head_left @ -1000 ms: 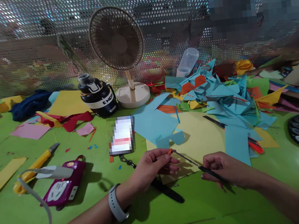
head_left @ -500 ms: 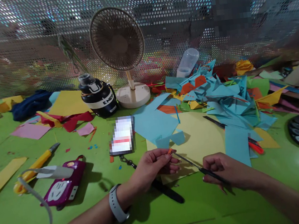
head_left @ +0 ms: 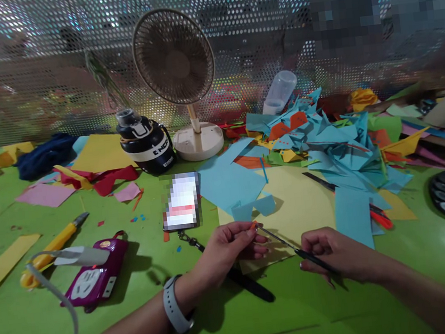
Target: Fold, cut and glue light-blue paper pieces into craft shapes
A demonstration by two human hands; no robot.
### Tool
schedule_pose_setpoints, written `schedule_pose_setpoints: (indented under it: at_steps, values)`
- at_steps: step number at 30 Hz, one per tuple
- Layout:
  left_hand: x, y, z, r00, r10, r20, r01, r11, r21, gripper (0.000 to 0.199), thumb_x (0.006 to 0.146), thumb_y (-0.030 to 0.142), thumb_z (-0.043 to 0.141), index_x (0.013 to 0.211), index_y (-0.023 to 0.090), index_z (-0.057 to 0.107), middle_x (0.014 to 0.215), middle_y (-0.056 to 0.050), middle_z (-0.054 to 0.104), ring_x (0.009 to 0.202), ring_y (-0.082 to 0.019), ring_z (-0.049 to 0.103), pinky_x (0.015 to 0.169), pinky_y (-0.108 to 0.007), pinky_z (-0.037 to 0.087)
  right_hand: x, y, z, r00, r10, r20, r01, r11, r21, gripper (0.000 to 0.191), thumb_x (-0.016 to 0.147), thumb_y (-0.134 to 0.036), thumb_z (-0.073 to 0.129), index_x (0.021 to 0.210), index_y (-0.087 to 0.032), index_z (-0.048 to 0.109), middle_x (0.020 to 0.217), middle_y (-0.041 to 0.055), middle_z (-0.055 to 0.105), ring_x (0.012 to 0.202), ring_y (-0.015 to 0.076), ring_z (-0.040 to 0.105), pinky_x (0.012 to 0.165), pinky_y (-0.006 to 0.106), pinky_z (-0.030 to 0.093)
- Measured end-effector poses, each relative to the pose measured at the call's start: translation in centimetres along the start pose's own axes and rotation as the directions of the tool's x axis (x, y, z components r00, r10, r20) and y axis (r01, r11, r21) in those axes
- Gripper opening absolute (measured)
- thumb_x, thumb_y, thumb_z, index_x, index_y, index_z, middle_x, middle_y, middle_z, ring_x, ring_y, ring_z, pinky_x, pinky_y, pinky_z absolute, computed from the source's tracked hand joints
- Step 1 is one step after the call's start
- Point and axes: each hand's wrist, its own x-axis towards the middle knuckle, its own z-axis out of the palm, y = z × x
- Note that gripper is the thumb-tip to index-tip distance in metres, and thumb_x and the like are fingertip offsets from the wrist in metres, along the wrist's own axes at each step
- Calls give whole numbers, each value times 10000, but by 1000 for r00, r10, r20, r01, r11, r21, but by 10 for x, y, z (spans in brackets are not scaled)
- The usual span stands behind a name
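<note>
Near the centre, my left hand (head_left: pixel 232 249) pinches a small orange paper piece (head_left: pixel 254 225) between thumb and finger. My right hand (head_left: pixel 332 253) is closed around the dark handle of a thin metal tool (head_left: pixel 281 242), whose tip touches or nearly touches the orange piece. The tool's exact kind is hard to make out. Beneath and behind both hands lies a pale yellow sheet (head_left: pixel 302 195), with a cut blue paper piece (head_left: pixel 265 205) on it. A dark strap (head_left: pixel 252 287) passes under my left wrist.
A phone (head_left: pixel 181 201), black bottle (head_left: pixel 147 143) and fan (head_left: pixel 176 59) stand or lie behind my left hand. Left are a purple power bank (head_left: pixel 98 275) and yellow-handled scissors (head_left: pixel 54 245). Blue paper scraps (head_left: pixel 323 134) heap at back right, near orange-black scissors (head_left: pixel 380 217).
The fingers of my right hand have shifted slightly on the tool. My left hand keeps its pinch, almost unmoved.
</note>
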Motion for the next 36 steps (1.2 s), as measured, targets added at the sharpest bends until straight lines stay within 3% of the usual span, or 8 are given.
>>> schedule_pose_setpoints:
  at_steps: [28, 36]
  values:
    - [-1, 1, -2, 1000, -6, -12, 6, 1000, 7, 282, 715, 301, 773, 913, 131, 665, 814, -72, 750, 628, -129, 687, 644, -256, 555, -1, -1, -3, 999, 12, -31, -12, 1000, -14, 372, 666, -433, 765, 678, -170, 502, 497, -79, 507, 422, 42, 448, 383, 136, 334]
    - [-2, 2, 0, 1000, -2, -18, 2, 1000, 3, 290, 720, 293, 771, 931, 125, 664, 818, -66, 746, 638, -124, 684, 668, -258, 550, -3, -5, -1, 1000, 16, 10, -16, 1000, -2, 359, 650, -400, 779, 685, -169, 506, 505, -92, 486, 428, 41, 451, 407, 143, 400]
